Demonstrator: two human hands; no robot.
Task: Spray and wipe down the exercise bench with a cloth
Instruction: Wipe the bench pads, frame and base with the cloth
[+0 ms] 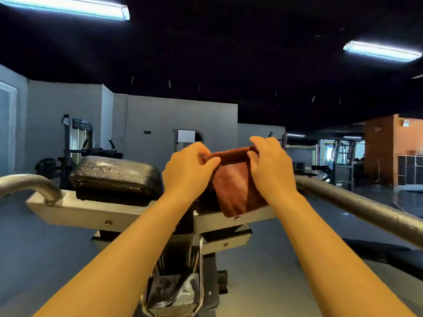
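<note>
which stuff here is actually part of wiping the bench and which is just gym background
Part of the job:
- brown cloth, held up by the left hand and right hand
- black bench pad
- no spray bottle in view

Just there:
- grey curved bars at the sides
- weight machines behind
- ceiling lights

Head-worn view — looking forward, slightly down, close over both forearms.

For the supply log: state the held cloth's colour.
Reddish-brown cloth, plain, clearest in the head view.
</note>
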